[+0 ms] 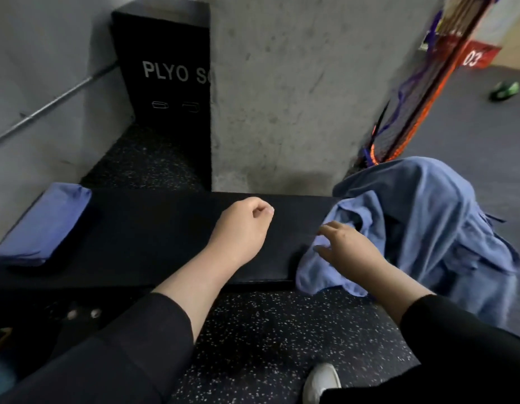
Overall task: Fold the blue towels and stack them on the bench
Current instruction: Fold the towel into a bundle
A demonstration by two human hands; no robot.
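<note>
- The unfolded blue towels (427,217) sit in a loose heap at the bench end, right under and beyond our right hand; the heap drapes over the end and hangs toward the floor.
- One crumpled towel (337,258) from the heap spills over the near edge of the bench (165,237), directly beneath our right fingers.
- Our right hand (350,253) hovers over that towel with fingers spread and relaxed, at most brushing the cloth; it grips nothing.
- Our left hand (244,221) floats above the bare bench top, just left of the right hand, fingers curled into a loose fist around nothing.
- A folded towel (43,224) lies flat at the far end of the bench, well off to the left of our left hand, so we judge the stack has begun and most of the folding remains.
- Risk, as we judge it: pulling the top towel by one corner could drag the overhanging heap off the bench end onto the speckled floor (267,330), since much of its weight already hangs past the edge.
- A one-handed grab could also bring up two tangled layers; we'd want the left hand to join and find a second corner.
- Behind the bench stand a concrete pillar (282,83) and a black plyo box (165,68), well beyond both hands.
</note>
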